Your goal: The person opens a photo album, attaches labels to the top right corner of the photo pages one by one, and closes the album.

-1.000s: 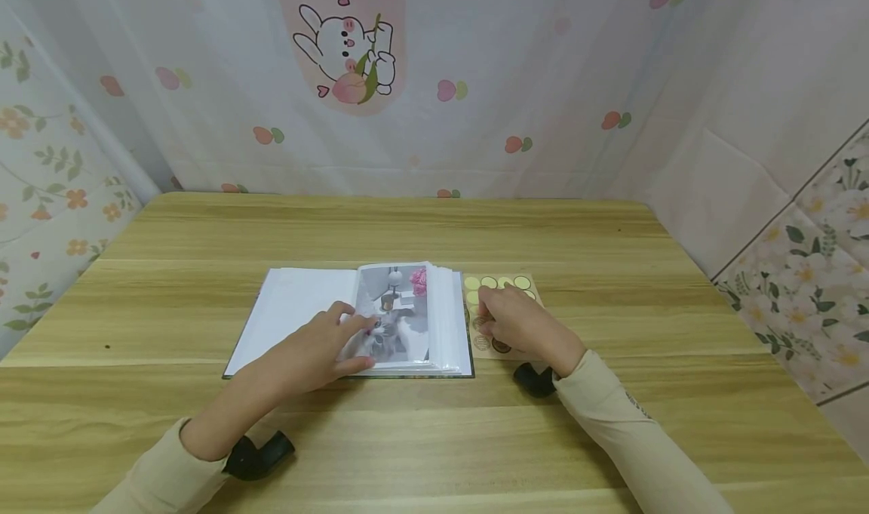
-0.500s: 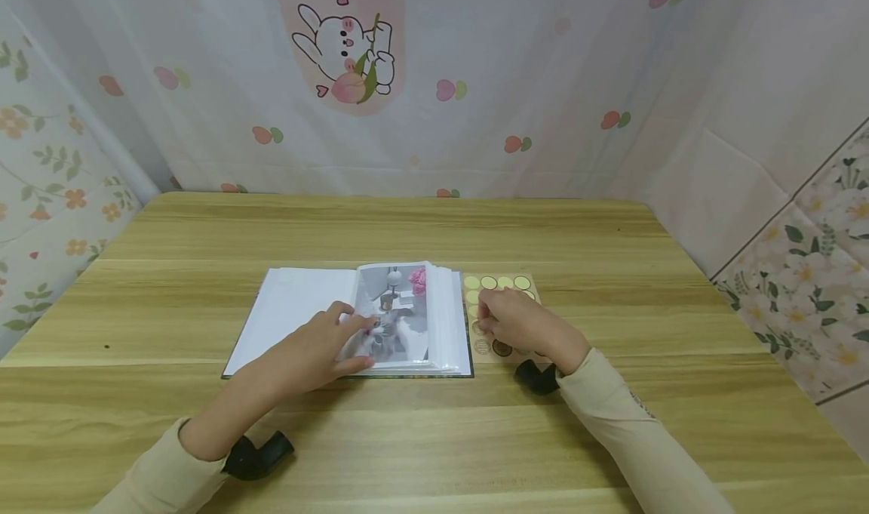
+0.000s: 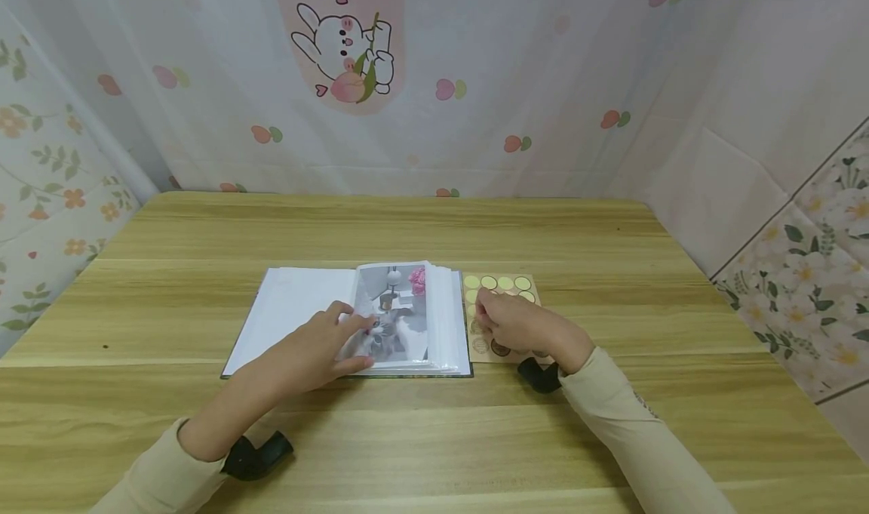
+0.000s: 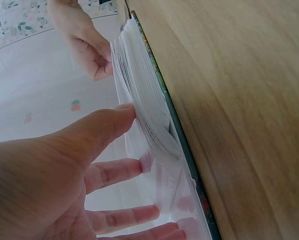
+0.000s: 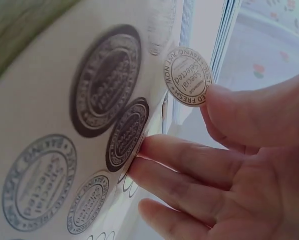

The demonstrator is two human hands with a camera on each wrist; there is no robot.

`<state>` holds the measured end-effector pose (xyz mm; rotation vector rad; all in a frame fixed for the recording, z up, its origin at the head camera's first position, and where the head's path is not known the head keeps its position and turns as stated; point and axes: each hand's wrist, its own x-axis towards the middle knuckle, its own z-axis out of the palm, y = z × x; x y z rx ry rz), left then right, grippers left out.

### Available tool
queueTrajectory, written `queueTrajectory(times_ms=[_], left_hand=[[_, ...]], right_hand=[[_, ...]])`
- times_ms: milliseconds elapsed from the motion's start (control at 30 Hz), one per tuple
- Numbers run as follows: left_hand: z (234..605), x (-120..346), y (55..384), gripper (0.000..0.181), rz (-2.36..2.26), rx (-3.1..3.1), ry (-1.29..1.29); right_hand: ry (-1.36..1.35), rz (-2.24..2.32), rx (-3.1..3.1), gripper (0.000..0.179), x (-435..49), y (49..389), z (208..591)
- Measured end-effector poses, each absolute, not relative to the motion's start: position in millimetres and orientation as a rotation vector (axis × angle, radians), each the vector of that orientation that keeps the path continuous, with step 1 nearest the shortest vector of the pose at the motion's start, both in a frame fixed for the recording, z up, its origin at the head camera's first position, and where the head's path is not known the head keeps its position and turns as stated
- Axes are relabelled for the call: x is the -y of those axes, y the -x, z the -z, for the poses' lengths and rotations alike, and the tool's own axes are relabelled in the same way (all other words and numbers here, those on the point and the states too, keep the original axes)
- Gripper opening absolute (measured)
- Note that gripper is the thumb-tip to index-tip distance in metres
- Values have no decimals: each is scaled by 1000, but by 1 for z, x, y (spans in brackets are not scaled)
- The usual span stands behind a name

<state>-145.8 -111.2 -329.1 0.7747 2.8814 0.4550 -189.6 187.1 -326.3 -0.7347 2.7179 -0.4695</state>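
A photo album (image 3: 305, 295) lies open on the table, its right side thick with clear-sleeved pages (image 4: 144, 95). The top page shows a grey cat photo (image 3: 400, 280) with pink flowers. My left hand (image 3: 315, 348) rests on that page with its fingers spread, the thumb at the page edges in the left wrist view. Right of the album is a brown sheet of round stickers (image 3: 522, 282). Above it, my right hand (image 3: 521, 322) pinches one round "Special Selected" sticker (image 5: 186, 77) between thumb and index finger. Its other fingers touch the sheet, partly covering it in the head view.
Black curved pieces sit at both wrists, the left one (image 3: 258, 456) and the right one (image 3: 539, 376). The wooden table (image 3: 407, 231) ends at a printed white curtain (image 3: 557, 69) behind, with flowered curtains on both sides.
My right wrist has shifted slightly to the right, its fingers still over the sticker sheet. The left hand and the album have stayed in place.
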Motion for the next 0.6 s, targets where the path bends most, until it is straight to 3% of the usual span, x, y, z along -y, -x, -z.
queueTrajectory(times_ms=[600], left_hand=[[330,111,146,59,-450,-2878,-773]], right_hand=[[742,522,-2699,10,-193,193,324]])
